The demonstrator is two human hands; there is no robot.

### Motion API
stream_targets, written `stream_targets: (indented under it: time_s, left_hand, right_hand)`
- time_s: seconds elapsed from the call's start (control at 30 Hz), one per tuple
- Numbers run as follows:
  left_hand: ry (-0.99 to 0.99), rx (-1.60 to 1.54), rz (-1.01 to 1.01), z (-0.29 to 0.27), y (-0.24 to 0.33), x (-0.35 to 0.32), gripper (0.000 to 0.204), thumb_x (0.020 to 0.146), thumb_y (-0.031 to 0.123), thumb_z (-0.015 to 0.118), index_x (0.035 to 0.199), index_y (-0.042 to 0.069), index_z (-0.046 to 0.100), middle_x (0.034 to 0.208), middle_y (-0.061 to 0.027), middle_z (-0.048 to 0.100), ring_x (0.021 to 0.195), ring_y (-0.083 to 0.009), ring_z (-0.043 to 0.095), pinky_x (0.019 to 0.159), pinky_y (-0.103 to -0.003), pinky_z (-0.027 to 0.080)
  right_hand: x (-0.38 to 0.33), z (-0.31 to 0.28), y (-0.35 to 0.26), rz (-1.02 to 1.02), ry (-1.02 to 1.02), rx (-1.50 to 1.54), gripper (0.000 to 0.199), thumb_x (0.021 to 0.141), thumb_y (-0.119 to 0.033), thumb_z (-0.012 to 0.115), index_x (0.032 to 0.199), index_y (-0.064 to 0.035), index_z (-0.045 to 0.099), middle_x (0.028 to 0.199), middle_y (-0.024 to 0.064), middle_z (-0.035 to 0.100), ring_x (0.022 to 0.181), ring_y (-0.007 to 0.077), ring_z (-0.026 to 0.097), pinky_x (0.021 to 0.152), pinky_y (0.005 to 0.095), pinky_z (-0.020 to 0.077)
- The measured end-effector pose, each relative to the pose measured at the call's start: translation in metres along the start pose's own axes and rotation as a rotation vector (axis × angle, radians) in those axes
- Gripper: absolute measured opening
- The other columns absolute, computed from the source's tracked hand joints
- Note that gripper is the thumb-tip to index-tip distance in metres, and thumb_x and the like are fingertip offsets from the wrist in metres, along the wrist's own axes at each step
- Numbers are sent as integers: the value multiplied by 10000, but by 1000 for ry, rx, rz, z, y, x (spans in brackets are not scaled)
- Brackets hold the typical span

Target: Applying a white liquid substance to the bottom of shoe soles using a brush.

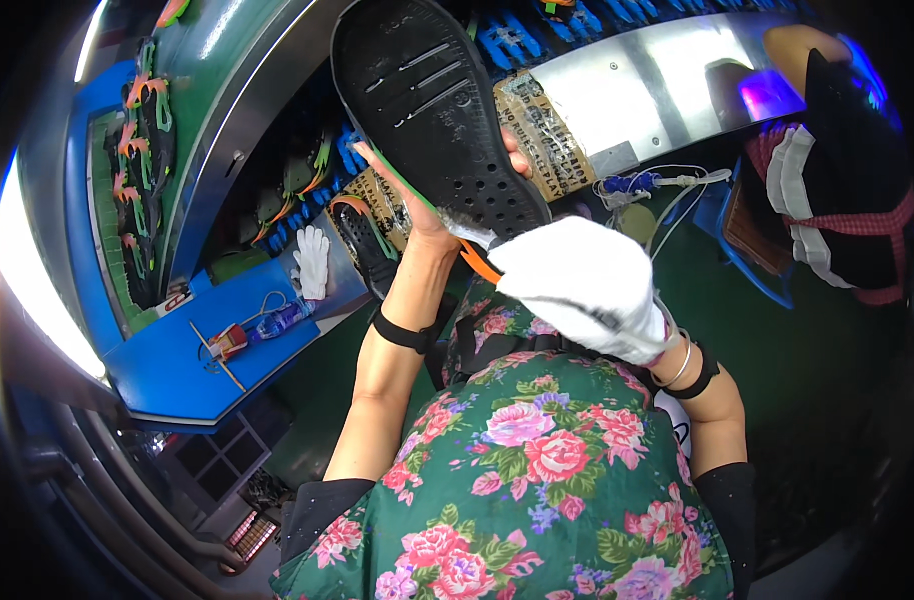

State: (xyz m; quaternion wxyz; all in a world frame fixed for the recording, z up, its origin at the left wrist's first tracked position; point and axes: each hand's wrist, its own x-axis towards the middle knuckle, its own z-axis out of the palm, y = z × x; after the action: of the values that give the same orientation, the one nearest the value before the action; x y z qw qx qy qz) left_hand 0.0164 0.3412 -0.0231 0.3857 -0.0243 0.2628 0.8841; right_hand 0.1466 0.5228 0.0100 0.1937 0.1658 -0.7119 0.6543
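Observation:
A black shoe (pixel 427 110), its slotted and perforated underside facing me, is held up tilted at the top middle. My bare left hand (pixel 417 205) grips it from behind and the left side, and fingertips show past its right edge. Close to the heel is my right hand (pixel 582 285) in a white glove, its fingers bunched together. An orange strap (pixel 480 262) hangs beside the glove's tip. A whitish bit lies between glove and shoe edge. What the gloved fingers hold is hidden. Behind my left wrist rests a second black shoe (pixel 362 243) with an orange and green edge.
On the blue side table (pixel 177 355) lie a white glove (pixel 312 262) and a purple-blue bottle (pixel 285 318). A metal-edged conveyor (pixel 667 85) curves across the far side. Shoes stand on a rack (pixel 137 180) at left. Another person (pixel 827 190) is at far right.

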Motion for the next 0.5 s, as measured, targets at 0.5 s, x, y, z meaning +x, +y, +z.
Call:
stream_targets:
  time_s: [0.5]
  left_hand:
    - [-171,127,59,-1,15,11,1242,640,1043,495,1328,14,594,1167,-188,611,1028,-319,597,938,-442,492]
  right_hand:
    - [-11,-8,3,51,31,42,214,856,-37,745,1060,-62,804,1082,119,779,925,277,740,807,365,582]
